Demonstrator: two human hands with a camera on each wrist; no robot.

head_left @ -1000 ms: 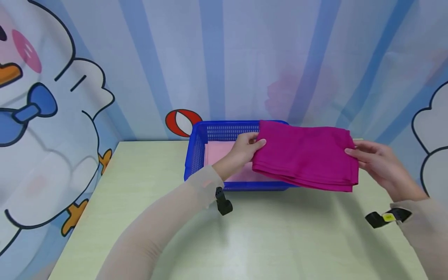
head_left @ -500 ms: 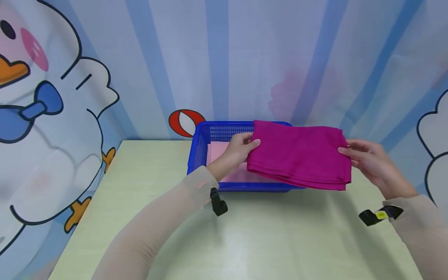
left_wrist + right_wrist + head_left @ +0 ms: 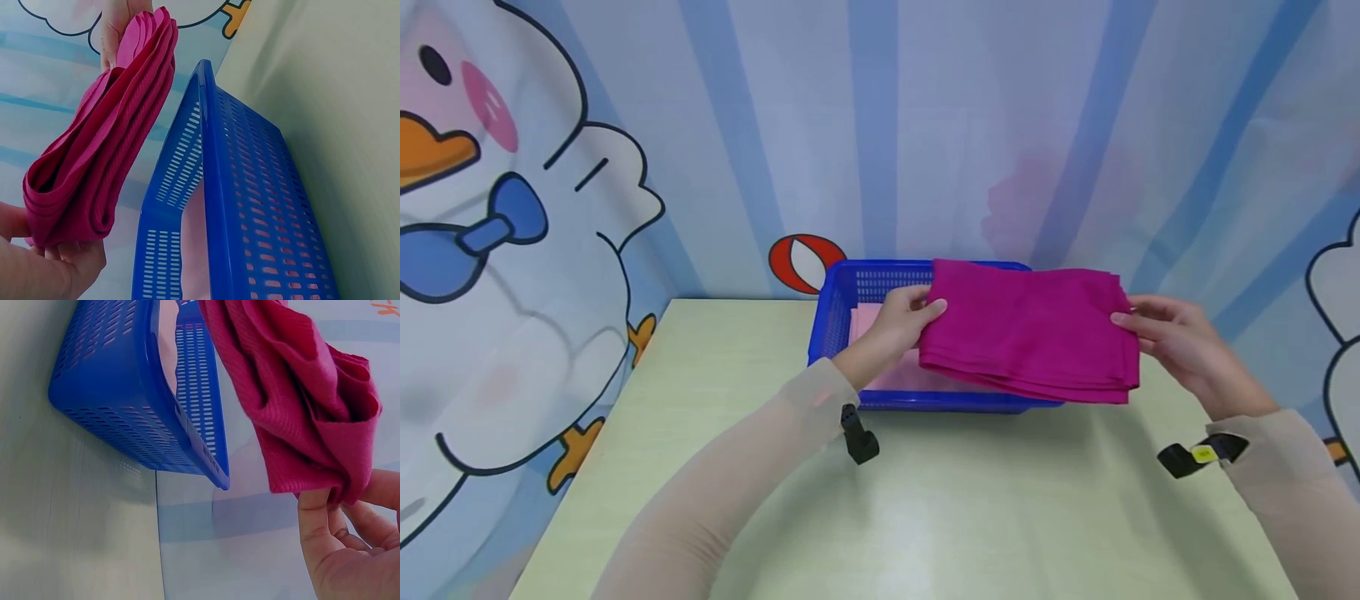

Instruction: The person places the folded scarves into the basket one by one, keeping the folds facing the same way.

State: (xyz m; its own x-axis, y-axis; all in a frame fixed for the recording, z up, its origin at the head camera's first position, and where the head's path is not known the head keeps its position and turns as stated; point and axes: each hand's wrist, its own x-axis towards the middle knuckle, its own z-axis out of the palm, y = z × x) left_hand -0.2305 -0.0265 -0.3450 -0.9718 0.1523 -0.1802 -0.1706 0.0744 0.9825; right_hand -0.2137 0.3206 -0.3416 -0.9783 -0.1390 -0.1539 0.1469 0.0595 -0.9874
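Note:
A folded magenta cloth [image 3: 1026, 329], several layers thick, is held up between both hands above a blue plastic basket [image 3: 940, 402]. My left hand [image 3: 898, 325] pinches its left end, thumb on top and fingers beneath. At the opposite end, my right hand [image 3: 1176, 346] pinches the right edge between thumb and fingers. The left wrist view shows the stacked folds of the cloth [image 3: 103, 144] raised beside the basket rim [image 3: 215, 181]. Inside the basket lies a light pink cloth [image 3: 895, 375], partly hidden by the magenta one.
The basket stands at the back of a pale wooden table [image 3: 737, 350], close to a blue striped backdrop [image 3: 805, 108] with cartoon figures. Small black cameras [image 3: 859, 437] are strapped to both wrists.
Both hands and the magenta cloth have shifted a little to the left over the basket. The backdrop and basket have drifted slightly right in view. Both grips stay the same.

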